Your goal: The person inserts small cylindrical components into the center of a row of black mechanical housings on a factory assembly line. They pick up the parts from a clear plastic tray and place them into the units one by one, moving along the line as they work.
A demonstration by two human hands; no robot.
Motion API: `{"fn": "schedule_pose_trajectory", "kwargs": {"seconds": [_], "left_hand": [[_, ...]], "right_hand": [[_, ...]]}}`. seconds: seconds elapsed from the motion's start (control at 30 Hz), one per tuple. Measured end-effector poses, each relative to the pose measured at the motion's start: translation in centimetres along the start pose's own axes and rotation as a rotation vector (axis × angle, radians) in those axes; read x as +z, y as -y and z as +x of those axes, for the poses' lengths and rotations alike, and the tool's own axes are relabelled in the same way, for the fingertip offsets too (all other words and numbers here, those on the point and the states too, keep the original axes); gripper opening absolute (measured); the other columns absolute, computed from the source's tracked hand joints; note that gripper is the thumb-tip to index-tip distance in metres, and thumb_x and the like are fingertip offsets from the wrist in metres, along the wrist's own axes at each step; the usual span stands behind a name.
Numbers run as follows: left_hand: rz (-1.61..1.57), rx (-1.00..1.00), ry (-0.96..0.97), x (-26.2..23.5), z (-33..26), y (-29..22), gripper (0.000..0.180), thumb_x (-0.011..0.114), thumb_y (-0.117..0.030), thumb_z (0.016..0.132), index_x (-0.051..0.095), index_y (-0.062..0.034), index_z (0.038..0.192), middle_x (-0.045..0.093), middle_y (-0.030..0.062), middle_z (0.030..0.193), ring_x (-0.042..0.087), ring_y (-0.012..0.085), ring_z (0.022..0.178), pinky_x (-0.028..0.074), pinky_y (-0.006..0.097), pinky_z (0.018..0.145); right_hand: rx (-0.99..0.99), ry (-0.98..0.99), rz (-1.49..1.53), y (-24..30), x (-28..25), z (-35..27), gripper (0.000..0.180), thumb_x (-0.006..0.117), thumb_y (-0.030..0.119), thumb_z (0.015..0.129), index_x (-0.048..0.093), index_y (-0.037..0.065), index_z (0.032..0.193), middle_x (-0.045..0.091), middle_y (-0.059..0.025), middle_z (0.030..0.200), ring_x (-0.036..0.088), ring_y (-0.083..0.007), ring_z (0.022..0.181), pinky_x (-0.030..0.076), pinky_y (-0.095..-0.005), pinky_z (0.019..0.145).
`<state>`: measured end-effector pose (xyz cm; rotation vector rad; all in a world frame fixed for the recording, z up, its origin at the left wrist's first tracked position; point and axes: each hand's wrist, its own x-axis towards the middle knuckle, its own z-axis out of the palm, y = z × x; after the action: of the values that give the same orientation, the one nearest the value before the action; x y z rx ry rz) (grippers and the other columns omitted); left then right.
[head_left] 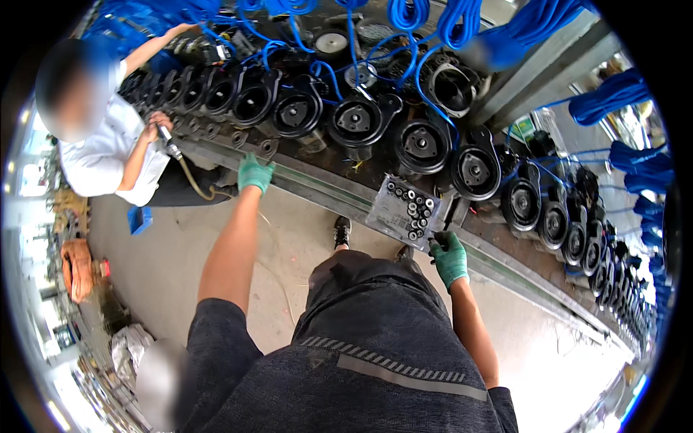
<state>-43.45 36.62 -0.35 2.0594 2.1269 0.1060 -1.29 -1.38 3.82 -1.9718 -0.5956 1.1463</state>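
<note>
My left hand (255,175), in a green glove, reaches to the front edge of the bench. Its fingers look stretched apart, just below a small flat metal plate with a round centre (268,148); whether they touch it I cannot tell. In a matching green glove, my right hand (449,257) is closed on the near right corner of a shallow clear tray (386,220). Several small round black-and-silver parts (413,209) lie in that tray, which rests at the bench edge. Behind it stands a row of round black motor housings (422,146).
Blue cable coils (408,13) hang above the bench, their cables running down to the housings. A metal rail (325,189) lines the bench front. At the left, a co-worker in a white shirt (94,162) holds a hose-fed tool (170,144). A grey post (545,65) rises behind.
</note>
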Motion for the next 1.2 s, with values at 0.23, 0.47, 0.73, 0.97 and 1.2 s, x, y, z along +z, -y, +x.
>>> {"fn": "schedule_pose_trajectory", "kwargs": {"seconds": [0.23,0.47,0.73,0.97,1.2], "left_hand": [[0.246,0.148,0.244,0.0,5.5,-1.1,0.106,0.082,-0.06,0.071,0.04,-0.0082,0.154,0.039,0.028,0.156,0.037,0.0396,0.147,0.034,0.046,0.12],[-0.039,0.262,0.21,0.1,8.0,0.1,0.083,0.093,-0.028,0.065,0.055,-0.0011,0.135,0.051,0.0293,0.14,0.055,0.0436,0.125,0.047,0.046,0.107],[-0.786,0.061,0.435,2.1,7.9,3.5,0.073,0.082,-0.002,0.077,0.045,-0.0033,0.139,0.06,0.0169,0.127,0.062,0.0272,0.108,0.055,0.045,0.094],[-1.769,-0.216,0.794,1.1,-2.8,0.5,0.05,0.072,0.004,0.086,0.06,-0.0172,0.13,0.067,0.0035,0.111,0.067,0.0188,0.093,0.059,0.037,0.081],[-1.991,-0.367,1.081,-1.9,-11.1,-8.9,0.039,0.069,-0.009,0.092,0.06,-0.0134,0.13,0.068,0.004,0.109,0.068,0.0218,0.098,0.06,0.04,0.083]], "right_hand": [[-0.261,-0.147,-0.42,3.7,3.7,-1.3,0.023,0.071,0.008,0.085,0.07,0.006,0.108,0.068,-0.0156,0.099,0.07,-0.0317,0.087,0.056,-0.0405,0.076],[-0.128,-0.083,-0.921,4.9,6.5,0.3,0.025,0.066,0.013,0.087,0.069,0.013,0.112,0.065,-0.0182,0.114,0.066,-0.0385,0.103,0.055,-0.0478,0.087],[-0.222,0.188,-1.203,6.3,5.7,1.7,0.026,0.061,0.007,0.088,0.071,0.016,0.11,0.065,-0.0151,0.116,0.067,-0.036,0.106,0.056,-0.0469,0.087],[-0.418,0.228,-1.159,4.0,4.5,2.3,0.033,0.061,0.007,0.089,0.069,0.021,0.118,0.063,-0.0125,0.115,0.067,-0.0338,0.102,0.056,-0.0461,0.084],[-0.684,0.386,-1.344,4.2,3.8,4.1,0.028,0.06,0.012,0.092,0.07,0.019,0.117,0.065,-0.0118,0.117,0.069,-0.033,0.099,0.057,-0.0441,0.084]]}}
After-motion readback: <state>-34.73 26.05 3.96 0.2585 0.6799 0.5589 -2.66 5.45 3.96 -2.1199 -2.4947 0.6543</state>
